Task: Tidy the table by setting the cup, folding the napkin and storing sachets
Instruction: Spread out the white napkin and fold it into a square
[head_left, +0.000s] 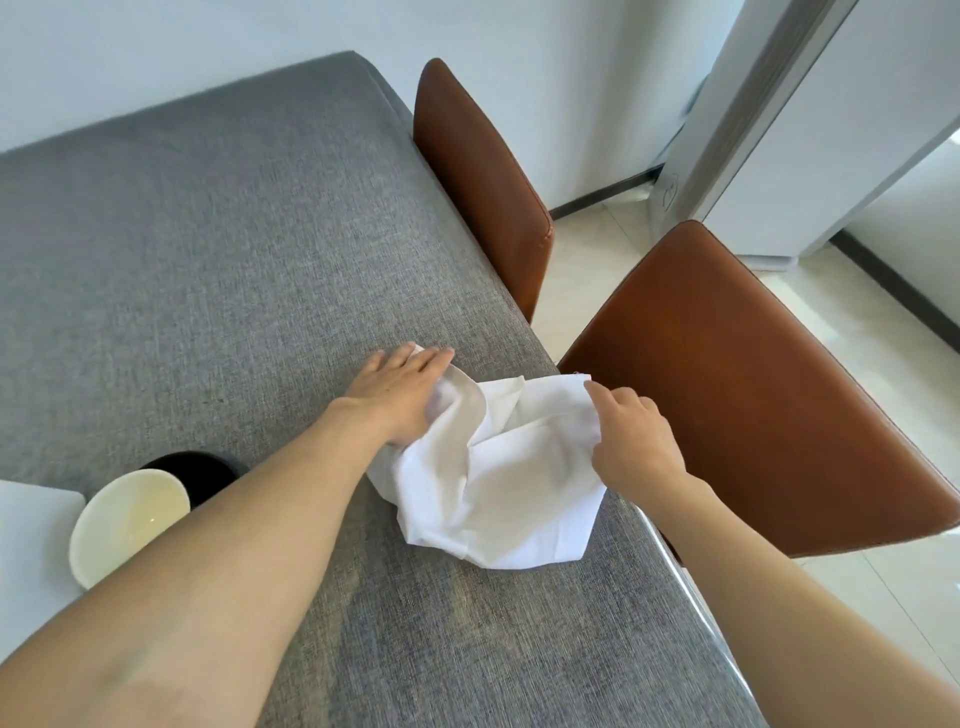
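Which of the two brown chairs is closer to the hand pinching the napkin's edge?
The nearer, larger chair, right beside the right hand; the other chair stands farther along the table.

Your table (218, 249) is covered in grey woven cloth, matt and slightly coarse, with a glossy clear edge along its right side. The napkin (498, 483) under your hands is thin white cloth, soft and creased. Two chairs (748, 384) beside the table have smooth brown leather-like backs with a dull sheen. A cream bowl (124, 519) looks glazed and glossy. The floor (587, 270) is shiny pale tile.
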